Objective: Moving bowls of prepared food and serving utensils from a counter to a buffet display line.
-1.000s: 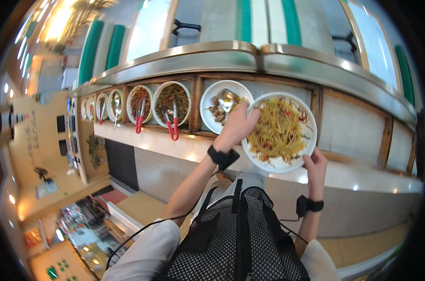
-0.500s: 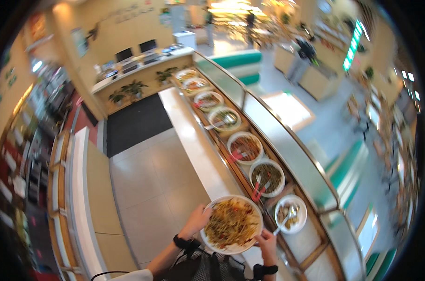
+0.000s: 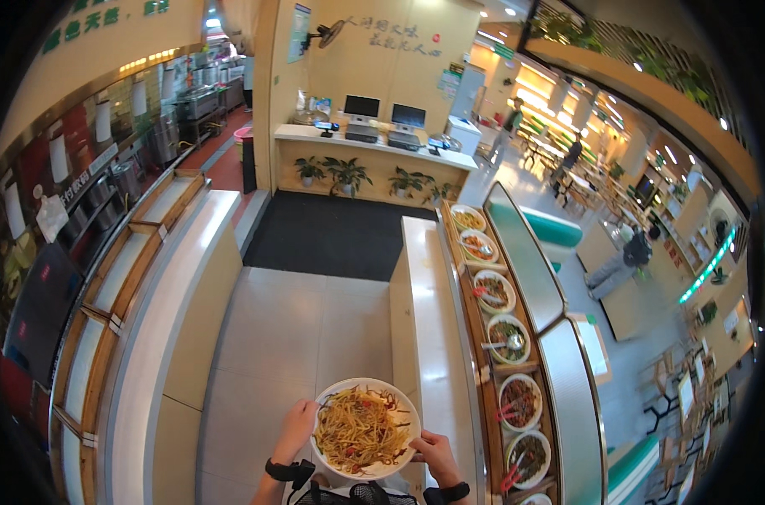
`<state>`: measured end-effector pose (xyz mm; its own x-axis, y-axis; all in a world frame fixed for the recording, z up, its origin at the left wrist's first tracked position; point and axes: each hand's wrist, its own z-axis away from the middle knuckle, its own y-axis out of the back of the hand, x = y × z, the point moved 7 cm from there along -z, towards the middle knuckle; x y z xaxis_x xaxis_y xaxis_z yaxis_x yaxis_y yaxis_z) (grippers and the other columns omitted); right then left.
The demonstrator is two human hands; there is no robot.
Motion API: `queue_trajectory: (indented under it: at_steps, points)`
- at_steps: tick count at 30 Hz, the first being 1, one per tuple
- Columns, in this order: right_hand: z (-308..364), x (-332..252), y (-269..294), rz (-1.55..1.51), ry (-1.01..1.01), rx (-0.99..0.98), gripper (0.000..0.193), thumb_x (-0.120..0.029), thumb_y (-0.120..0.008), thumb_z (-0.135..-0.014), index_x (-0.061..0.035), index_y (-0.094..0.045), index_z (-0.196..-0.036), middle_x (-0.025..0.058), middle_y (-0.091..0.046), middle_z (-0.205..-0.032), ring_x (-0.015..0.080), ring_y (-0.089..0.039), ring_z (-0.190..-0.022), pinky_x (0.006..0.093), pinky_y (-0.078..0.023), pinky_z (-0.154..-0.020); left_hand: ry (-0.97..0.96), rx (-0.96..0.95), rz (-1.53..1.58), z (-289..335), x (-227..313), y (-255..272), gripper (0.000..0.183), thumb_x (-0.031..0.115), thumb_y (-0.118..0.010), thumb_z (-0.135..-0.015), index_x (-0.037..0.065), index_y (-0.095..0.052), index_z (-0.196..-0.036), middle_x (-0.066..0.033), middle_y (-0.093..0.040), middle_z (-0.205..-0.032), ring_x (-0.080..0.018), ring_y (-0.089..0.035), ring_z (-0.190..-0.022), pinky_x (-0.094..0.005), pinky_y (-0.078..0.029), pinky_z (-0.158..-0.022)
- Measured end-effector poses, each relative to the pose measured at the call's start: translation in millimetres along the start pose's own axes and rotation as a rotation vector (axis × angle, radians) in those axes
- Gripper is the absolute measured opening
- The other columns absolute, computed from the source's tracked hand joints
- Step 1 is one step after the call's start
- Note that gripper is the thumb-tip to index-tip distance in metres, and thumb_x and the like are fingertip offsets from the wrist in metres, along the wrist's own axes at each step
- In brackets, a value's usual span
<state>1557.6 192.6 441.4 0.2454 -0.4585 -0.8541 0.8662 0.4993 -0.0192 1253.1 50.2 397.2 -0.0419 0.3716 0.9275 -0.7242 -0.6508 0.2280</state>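
We see two hands clamped on opposite sides of one bowl (image 3: 408,414): the left hand (image 3: 296,425) pinches the upper-left rim, the right hand (image 3: 438,454) the lower-right, its thumb up near the lip. The bowl, white and filled with pale-yellow shreds (image 3: 361,433) flecked with red, lies directly between them. Being round, it offers us no long axis; neither hand is clearly nearer to it, though the left grips farther forward.

Black bands circle both wrists, and below the bowl we make out a black mesh bag (image 3: 361,495) against the person's front. The bowl is held up off any surface, over the grey-tiled aisle (image 3: 294,328), just left of a white desk (image 3: 437,320). The right hand is the one nearer that side.

Beyond the desk top, we find white dishes (image 3: 547,459) in a line along a wooden frame; the two nearest in full view carry red-handled tongs (image 3: 511,478), the next a metal spoon (image 3: 514,341). A glass screen (image 3: 525,244) backs the row.

Across the aisle, a second pale-topped counter (image 3: 184,244) runs along our left. Ahead, past a dark mat (image 3: 327,231), stand two monitors (image 3: 361,106) above potted plants (image 3: 346,174). At right, a person (image 3: 626,257) stands well apart.
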Motion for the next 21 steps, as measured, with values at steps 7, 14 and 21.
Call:
queue_trajectory:
  at_steps: [7,14,21]
  points:
    - [-141,-69,-72,0.013,0.012,-0.242,0.036,-0.011,-0.066,-0.089,0.0063,-0.069,-0.12,0.01,-0.073,-0.104,0.0181,-0.073,-0.088,0.0319,-0.062,-0.076,-0.026,0.125,0.036,-107,23,58,0.038,0.031,-0.046,-0.099,-0.002,-0.06,-0.086,-0.0142,-0.061,-0.077,-0.0249,-0.059,-0.073,-0.04,-0.046,-0.069]
    - [-289,-158,-144,0.17,0.051,-0.48,0.038,-0.013,-0.067,-0.091,0.0025,-0.067,-0.126,0.0073,-0.074,-0.106,0.0135,-0.072,-0.089,0.0298,-0.061,-0.077,0.112,0.313,0.275,-195,70,105,0.03,0.031,-0.05,-0.096,0.007,-0.067,-0.086,-0.0007,-0.06,-0.069,-0.0108,-0.058,-0.059,-0.0286,-0.046,-0.052]
    - [-401,-249,-198,0.157,0.046,-0.606,0.046,-0.02,-0.064,-0.094,-0.0011,-0.063,-0.136,0.0101,-0.075,-0.1,0.0116,-0.07,-0.081,0.0256,-0.058,-0.069,0.237,0.417,0.429,-306,118,105,0.034,0.041,-0.049,-0.093,0.013,-0.069,-0.088,0.0006,-0.067,-0.073,-0.011,-0.064,-0.06,-0.0288,-0.049,-0.051]
